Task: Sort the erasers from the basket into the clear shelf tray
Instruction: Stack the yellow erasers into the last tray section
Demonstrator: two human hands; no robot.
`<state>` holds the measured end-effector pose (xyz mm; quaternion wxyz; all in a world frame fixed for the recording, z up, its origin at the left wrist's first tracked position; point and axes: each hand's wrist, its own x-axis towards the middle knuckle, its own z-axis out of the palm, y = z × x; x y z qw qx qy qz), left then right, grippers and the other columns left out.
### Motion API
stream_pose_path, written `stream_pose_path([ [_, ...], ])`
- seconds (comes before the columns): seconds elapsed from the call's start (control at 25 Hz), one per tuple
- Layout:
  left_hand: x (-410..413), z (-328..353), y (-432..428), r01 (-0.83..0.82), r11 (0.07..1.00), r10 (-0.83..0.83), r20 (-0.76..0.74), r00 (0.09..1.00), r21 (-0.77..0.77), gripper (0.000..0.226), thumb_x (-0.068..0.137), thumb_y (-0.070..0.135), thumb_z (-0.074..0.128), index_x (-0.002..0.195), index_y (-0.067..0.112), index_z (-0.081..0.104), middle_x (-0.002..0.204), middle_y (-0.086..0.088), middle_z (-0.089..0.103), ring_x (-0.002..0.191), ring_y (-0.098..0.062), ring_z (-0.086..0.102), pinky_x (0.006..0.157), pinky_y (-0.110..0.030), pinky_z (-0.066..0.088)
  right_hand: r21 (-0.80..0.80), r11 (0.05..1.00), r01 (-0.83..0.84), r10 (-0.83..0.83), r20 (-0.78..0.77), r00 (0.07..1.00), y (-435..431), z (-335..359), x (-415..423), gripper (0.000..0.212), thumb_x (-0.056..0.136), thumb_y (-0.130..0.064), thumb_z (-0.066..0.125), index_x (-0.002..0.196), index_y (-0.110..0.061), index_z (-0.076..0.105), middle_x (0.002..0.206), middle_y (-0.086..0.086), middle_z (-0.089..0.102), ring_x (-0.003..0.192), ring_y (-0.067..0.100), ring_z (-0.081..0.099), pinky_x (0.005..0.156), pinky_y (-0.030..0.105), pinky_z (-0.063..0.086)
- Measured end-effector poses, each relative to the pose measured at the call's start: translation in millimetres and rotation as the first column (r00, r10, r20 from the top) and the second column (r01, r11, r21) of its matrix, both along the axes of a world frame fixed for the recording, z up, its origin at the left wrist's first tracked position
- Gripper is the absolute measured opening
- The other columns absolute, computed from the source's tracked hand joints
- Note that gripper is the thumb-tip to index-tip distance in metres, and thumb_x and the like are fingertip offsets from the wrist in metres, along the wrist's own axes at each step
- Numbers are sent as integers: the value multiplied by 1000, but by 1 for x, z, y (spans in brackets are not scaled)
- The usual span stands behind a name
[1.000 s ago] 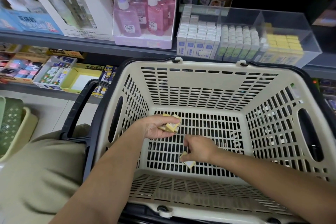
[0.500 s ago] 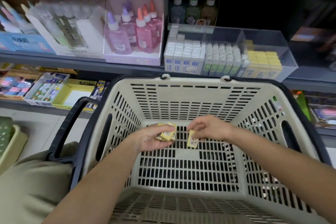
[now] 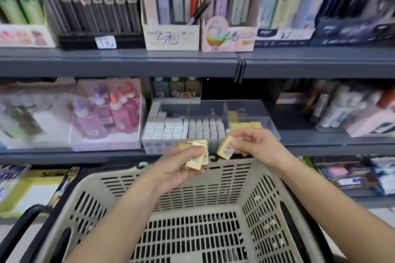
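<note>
Head view, looking down over a cream slotted basket (image 3: 213,179) in front of shop shelving. Just above the basket's far rim, left hand (image 3: 177,168) with palm turned up, fingers curled round a small bunch of yellow erasers (image 3: 197,159), thumb pressed on top. At least three in the bunch, exact count hard to tell. Further right along the same far rim, right hand (image 3: 256,145) pinching a single yellow eraser (image 3: 226,150) between thumb and fingertips. Tilted, barcode label facing the camera, close beside the bunch but apart from it. Both forearms stretched across the basket's open top from its near side.

Beyond the basket's far rim, on the shelf straight behind it, clear shelf tray (image 3: 245,111), divided into compartments. White-and-blue boxed pieces in the left one, pale rounded ones in the middle, yellow ones in the right, right behind the hand with the single eraser.

Beyond the basket's far left corner, pink and purple glue bottles (image 3: 111,113) standing in a display box. Higher up behind the basket, grey shelf (image 3: 119,64) carrying upright pen boxes (image 3: 171,6), all blurred. At the basket's near left corner, black handle (image 3: 19,226) folded down outside the wall.
</note>
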<state>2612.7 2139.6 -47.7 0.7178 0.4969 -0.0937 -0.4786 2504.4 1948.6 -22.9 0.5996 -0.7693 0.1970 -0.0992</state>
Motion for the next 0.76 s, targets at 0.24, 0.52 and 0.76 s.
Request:
stream_pose_path([
  [0.24,12,-4,-17,-84,996,84,9,996,-39,47,56,11,75,100,14,60,74,-9,70,69,-22,68,48,-26,52,-657,720,223,-241,65,968,-81,29,58,14,87,-13,61,99,-16,67,100,5,70,90,19,63,77,20,42],
  [0.52,16,-4,-13,-29,997,33,67,997,-67,46,58,10,74,102,14,62,75,-10,69,69,-23,67,48,-27,52,-703,692,-164,-132,-347,929,-92,-2,104,35,92,-5,45,114,-24,65,125,1,61,108,21,58,81,20,42],
  [0.76,9,12,-21,-9,995,16,75,997,-101,44,54,11,77,96,15,65,76,-9,70,70,-23,68,48,-27,54,-715,665,-219,-116,-388,914,-83,15,93,33,97,-16,38,127,-18,52,132,7,53,112,25,54,87,26,41],
])
